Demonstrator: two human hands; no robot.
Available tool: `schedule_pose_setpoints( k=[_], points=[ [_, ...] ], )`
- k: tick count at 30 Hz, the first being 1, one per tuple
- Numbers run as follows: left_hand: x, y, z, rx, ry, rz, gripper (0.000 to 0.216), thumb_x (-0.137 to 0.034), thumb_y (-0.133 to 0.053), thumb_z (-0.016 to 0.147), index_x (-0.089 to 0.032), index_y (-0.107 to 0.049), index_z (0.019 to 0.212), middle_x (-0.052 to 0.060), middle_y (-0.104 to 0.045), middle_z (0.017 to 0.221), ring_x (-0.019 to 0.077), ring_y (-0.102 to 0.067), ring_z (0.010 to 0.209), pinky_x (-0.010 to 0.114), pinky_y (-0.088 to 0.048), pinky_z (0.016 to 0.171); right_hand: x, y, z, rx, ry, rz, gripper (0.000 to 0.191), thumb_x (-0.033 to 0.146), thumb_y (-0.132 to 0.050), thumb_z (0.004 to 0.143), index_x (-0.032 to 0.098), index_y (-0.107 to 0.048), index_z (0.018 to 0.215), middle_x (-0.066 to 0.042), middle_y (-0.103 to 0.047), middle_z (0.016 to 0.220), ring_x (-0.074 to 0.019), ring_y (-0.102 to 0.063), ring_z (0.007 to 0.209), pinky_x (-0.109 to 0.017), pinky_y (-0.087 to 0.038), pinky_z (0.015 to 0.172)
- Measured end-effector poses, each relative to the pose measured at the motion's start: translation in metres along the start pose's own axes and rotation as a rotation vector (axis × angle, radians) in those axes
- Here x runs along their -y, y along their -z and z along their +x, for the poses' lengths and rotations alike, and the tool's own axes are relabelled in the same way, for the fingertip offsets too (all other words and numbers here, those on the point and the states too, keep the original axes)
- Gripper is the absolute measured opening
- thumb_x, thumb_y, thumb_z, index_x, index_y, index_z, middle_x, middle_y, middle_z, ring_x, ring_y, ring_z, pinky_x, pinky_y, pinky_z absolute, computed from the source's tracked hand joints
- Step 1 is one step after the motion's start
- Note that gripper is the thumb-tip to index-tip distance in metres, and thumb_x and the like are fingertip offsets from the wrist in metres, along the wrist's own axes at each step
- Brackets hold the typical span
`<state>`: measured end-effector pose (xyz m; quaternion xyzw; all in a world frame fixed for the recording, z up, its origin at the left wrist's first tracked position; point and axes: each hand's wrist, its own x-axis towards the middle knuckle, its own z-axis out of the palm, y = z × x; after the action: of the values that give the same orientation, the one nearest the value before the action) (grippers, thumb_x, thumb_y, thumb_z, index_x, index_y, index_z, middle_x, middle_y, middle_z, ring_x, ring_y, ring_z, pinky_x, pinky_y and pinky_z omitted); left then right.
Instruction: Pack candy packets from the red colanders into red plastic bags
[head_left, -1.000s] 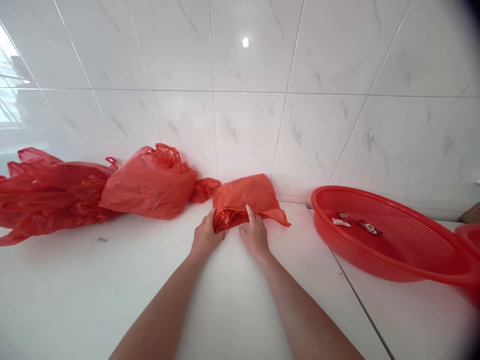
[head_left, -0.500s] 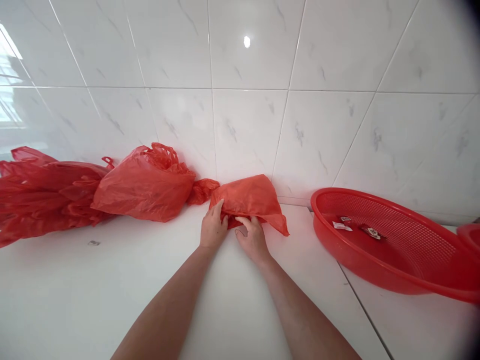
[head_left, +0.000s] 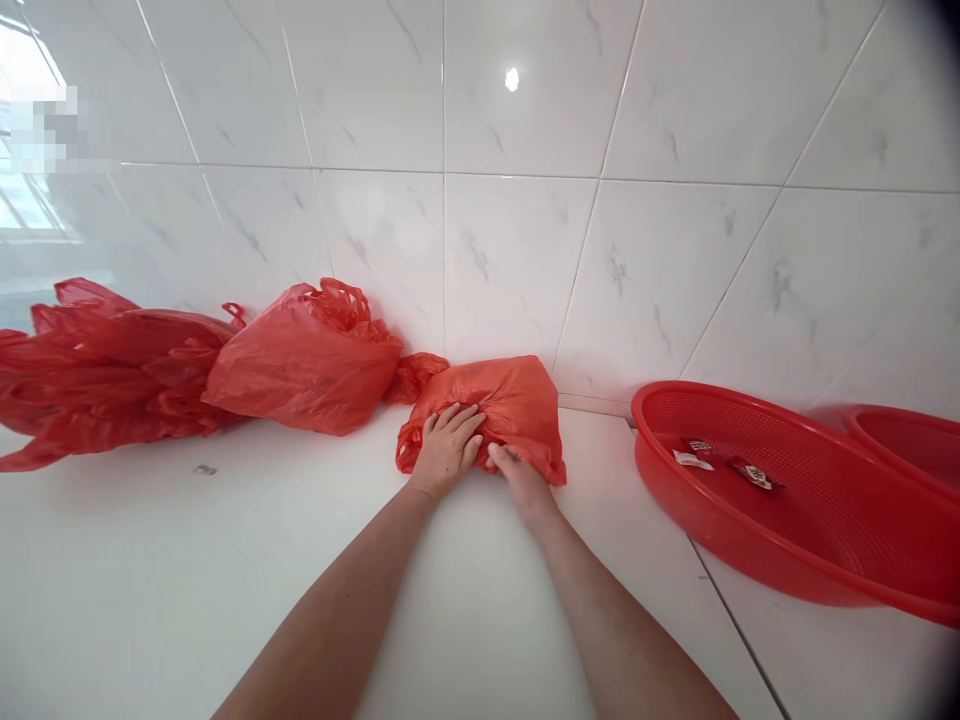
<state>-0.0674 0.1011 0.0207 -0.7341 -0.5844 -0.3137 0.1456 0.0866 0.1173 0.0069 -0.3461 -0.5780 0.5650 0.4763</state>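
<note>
A full red plastic bag (head_left: 517,390) lies against the tiled wall, its near edge folded and crumpled. My left hand (head_left: 448,450) rests on the bag's left front part, open, its fingers spread over the plastic. On the right front edge, my right hand (head_left: 525,482) grips the bag. Its thumb shows near the fold, while the other fingers are mostly hidden by plastic. Whatever is inside the bag cannot be made out.
Left along the wall lie another filled red bag (head_left: 307,365) and a heap of red plastic bags (head_left: 142,370). A red plastic basket (head_left: 750,555) at right holds a few small wrapped packets (head_left: 754,474). A second red basket (head_left: 907,420) stands behind it.
My left hand has moved from the bag's left edge onto its top front, fingers now flat. My right fingers have gone further under the fold. The bag looks flatter and slightly nearer.
</note>
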Motion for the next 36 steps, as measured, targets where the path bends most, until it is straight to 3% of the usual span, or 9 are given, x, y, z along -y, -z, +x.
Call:
schedule_pose_setpoints(
  k=[3,7,10,15,19,22,24,30,36],
  points=[
    [0.004,-0.003,-0.001,0.059,0.045,0.002,0.046,-0.045,-0.035,0.096,-0.027,-0.046,0.137,0.004,-0.043,0.146,0.0276,-0.031,0.138,0.054,-0.026,0.110,0.006,0.013,-0.008,-0.069,-0.032,0.178,0.045,0.056,-0.061,0.077,0.020,-0.047,0.054,0.002,-0.051,0.060,-0.0132,-0.049,0.062,-0.030,-0.047,0.066],
    [0.007,-0.009,-0.002,0.115,0.070,0.044,0.056,-0.052,-0.043,0.091,-0.031,-0.037,0.142,0.004,-0.032,0.152,0.0312,-0.023,0.141,0.062,-0.021,0.109,0.022,0.030,-0.038,0.027,-0.178,0.507,0.032,0.047,-0.074,0.070,0.019,-0.058,0.069,0.001,-0.057,0.070,-0.0120,-0.051,0.066,-0.026,-0.046,0.066],
    [0.009,-0.013,-0.002,0.125,0.091,0.052,0.063,-0.049,-0.050,0.087,-0.031,-0.034,0.144,0.006,-0.028,0.154,0.0337,-0.020,0.142,0.066,-0.018,0.107,0.031,0.044,-0.073,0.100,-0.264,0.452,0.031,0.042,-0.074,0.072,0.020,-0.063,0.091,0.000,-0.060,0.080,-0.0117,-0.054,0.067,-0.024,-0.044,0.060],
    [-0.001,-0.001,-0.004,0.074,0.081,0.048,0.073,-0.031,-0.059,0.078,-0.025,-0.032,0.146,0.012,-0.030,0.152,0.0370,-0.023,0.140,0.067,-0.017,0.107,0.040,0.065,-0.128,0.112,-0.335,0.100,0.066,0.041,-0.071,0.075,0.022,-0.045,0.133,0.000,-0.063,0.077,-0.0164,-0.060,0.067,-0.030,-0.047,0.063],
    [-0.033,0.019,-0.014,-0.050,-0.209,0.046,0.077,-0.025,-0.064,0.071,-0.028,-0.037,0.143,0.011,-0.023,0.155,0.0377,-0.018,0.141,0.062,-0.011,0.110,0.043,0.064,-0.144,0.116,-0.259,-0.030,0.051,0.035,-0.066,0.078,0.019,-0.054,0.125,-0.004,-0.066,0.092,-0.0196,-0.062,0.085,-0.035,-0.047,0.081],
    [-0.062,0.029,-0.021,-0.056,-0.499,0.002,0.064,-0.018,-0.058,0.077,-0.038,-0.045,0.136,0.003,-0.028,0.154,0.0335,-0.019,0.142,0.057,-0.014,0.112,0.043,0.056,-0.142,0.104,-0.181,-0.137,0.039,0.025,-0.059,0.077,0.020,-0.059,0.116,-0.003,-0.066,0.092,-0.0186,-0.061,0.082,-0.032,-0.047,0.075],
    [-0.076,0.032,-0.023,-0.036,-0.567,-0.014,0.055,-0.012,-0.053,0.079,-0.036,-0.053,0.129,0.001,-0.032,0.152,0.0305,-0.022,0.142,0.054,-0.018,0.113,0.043,0.051,-0.140,0.115,-0.133,-0.192,0.033,0.018,-0.054,0.074,0.020,-0.062,0.106,-0.001,-0.064,0.086,-0.0161,-0.058,0.075,-0.028,-0.045,0.068],
    [-0.082,0.017,-0.015,0.047,-0.430,-0.020,0.029,-0.007,-0.050,0.079,-0.027,-0.066,0.094,0.004,-0.053,0.137,0.0332,-0.037,0.133,0.066,-0.019,0.107,0.047,0.049,-0.152,0.058,-0.055,-0.423,0.010,0.011,-0.042,0.065,0.019,-0.047,0.062,0.006,-0.038,0.059,-0.0086,-0.032,0.054,-0.021,-0.025,0.051],
    [-0.063,-0.001,-0.008,0.088,-0.271,-0.023,0.040,-0.004,-0.043,0.081,-0.028,-0.065,0.104,0.006,-0.059,0.129,0.0308,-0.043,0.128,0.070,-0.017,0.105,0.056,0.069,-0.196,0.097,-0.227,-0.324,0.006,0.014,-0.041,0.062,0.019,-0.043,0.060,0.005,-0.037,0.059,-0.0089,-0.031,0.055,-0.022,-0.023,0.051]
  ],
)
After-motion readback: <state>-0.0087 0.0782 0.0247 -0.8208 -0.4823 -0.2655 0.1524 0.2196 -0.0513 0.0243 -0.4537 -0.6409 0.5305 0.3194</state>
